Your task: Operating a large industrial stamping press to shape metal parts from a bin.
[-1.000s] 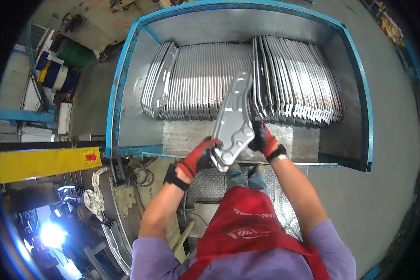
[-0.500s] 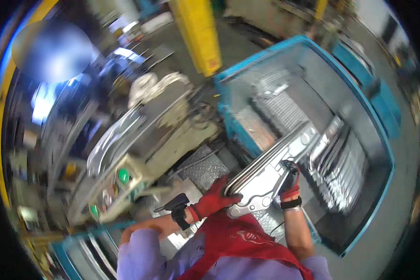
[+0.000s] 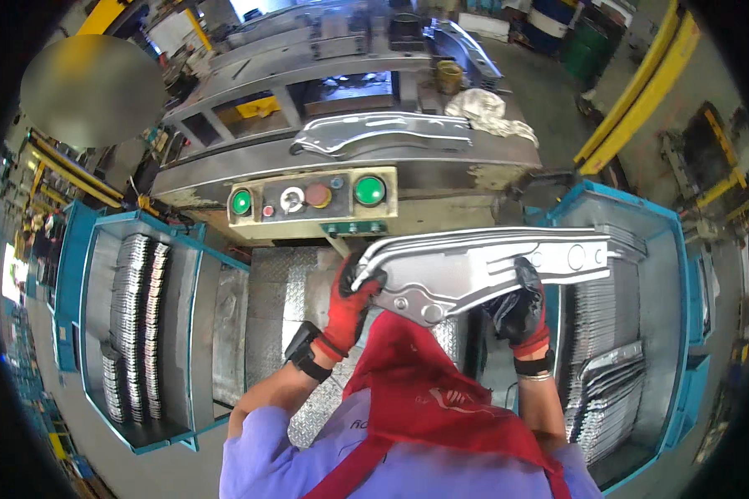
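Long silver stamped-metal panel with raised ribs and round bosses (image 3: 474, 270) is up in the air in front of the red cloth apron (image 3: 433, 374), lying roughly crosswise. Parallel edges run along its far side; can't tell if it's one piece or several nested. Left hand in red-and-black glove (image 3: 354, 303) is curled around the left end, pinching it. Right hand in matching glove (image 3: 520, 312) grips the near edge toward the right end, one dark fingertip on the face; the other fingers are partly hidden.

Beyond the panel, a beige control box (image 3: 341, 206) with large round green buttons (image 3: 369, 190) stands between the person and the grey metal machine bed (image 3: 216, 170). On the bed: another silver curved panel (image 3: 383, 137), crumpled white cloth (image 3: 483, 108) near its right end.

Blue-rimmed metal bin on the left (image 3: 137, 219) has upright rows of silver parts (image 3: 133, 308). Blue-rimmed metal bin on the right (image 3: 628, 214) holds packed silver parts (image 3: 612, 312); the held panel's right end blocks some of them from view. Yellow beams (image 3: 641, 100) slant behind that bin, green drum (image 3: 587, 54) farther back.
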`<action>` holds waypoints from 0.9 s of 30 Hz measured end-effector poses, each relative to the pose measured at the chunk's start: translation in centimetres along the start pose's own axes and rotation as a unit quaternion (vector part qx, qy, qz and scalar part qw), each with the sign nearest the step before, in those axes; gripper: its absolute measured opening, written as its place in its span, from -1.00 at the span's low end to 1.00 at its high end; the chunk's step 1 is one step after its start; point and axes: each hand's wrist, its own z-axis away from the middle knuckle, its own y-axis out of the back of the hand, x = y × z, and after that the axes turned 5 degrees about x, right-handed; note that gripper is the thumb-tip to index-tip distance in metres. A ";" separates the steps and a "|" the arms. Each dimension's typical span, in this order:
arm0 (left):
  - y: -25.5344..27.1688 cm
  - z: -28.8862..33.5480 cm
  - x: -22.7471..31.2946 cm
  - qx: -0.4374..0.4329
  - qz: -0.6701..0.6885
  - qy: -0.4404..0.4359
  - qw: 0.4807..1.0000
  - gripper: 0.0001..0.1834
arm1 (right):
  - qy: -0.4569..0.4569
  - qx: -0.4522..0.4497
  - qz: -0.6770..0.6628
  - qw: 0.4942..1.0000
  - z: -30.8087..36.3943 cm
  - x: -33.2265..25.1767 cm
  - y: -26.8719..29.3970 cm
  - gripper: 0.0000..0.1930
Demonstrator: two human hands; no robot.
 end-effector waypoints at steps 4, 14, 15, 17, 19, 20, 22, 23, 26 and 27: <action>4.4 -6.3 4.7 0.046 0.005 -0.019 0.999 -0.50 | 0.014 0.034 0.014 0.999 -7.9 5.0 -3.7 -0.70; 13.9 -27.1 8.8 0.016 -0.031 0.018 0.999 -0.53 | -0.031 0.077 -0.026 0.996 -26.0 11.5 -9.6 -0.75; 14.2 -28.7 8.9 0.014 -0.044 0.020 0.999 -0.54 | -0.051 0.068 -0.028 0.996 -26.9 11.4 -10.6 -0.75; 13.2 -31.8 10.6 0.012 -0.042 0.011 0.999 -0.59 | -0.032 0.088 0.001 0.996 -29.4 11.3 -11.8 -0.65; 13.0 -36.1 10.5 0.028 -0.151 -0.031 0.988 -0.53 | -0.018 0.107 0.018 0.994 -32.1 10.9 -12.9 -0.62; 12.7 -37.9 10.6 0.033 -0.203 -0.043 0.978 -0.49 | -0.013 0.117 0.026 0.993 -33.2 10.8 -13.3 -0.61; 11.6 -40.8 11.0 0.109 -0.449 -0.148 0.875 -0.41 | -0.023 0.130 0.206 0.970 -34.8 10.2 -14.3 -0.35; 11.6 -42.5 10.0 0.134 -0.528 -0.182 0.819 -0.40 | -0.078 0.149 0.241 0.956 -36.1 9.4 -13.6 -0.29; 12.2 -43.4 4.8 0.120 -0.503 -0.202 0.832 -0.37 | -0.089 0.144 0.256 0.952 -39.4 8.3 -9.6 -0.17; 12.0 -42.7 4.0 0.137 -0.439 -0.152 0.875 -0.33 | -0.080 0.138 0.249 0.955 -40.1 8.1 -8.4 -0.17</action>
